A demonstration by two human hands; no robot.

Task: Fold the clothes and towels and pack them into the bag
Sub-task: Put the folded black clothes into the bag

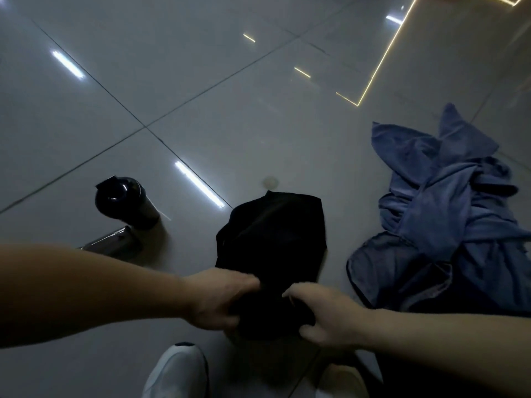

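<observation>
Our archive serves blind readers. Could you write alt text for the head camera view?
The left hand and right hand grip the near end of a black garment over a glossy tiled floor. A crumpled blue pile of clothes lies to its right, a dark bottle stands to its left.

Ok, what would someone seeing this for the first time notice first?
The left hand and right hand grip the near edge of a black garment at bottom centre. A crumpled heap of blue clothes lies on the glossy tiled floor to its right, and a dark bottle sits to its left.
</observation>
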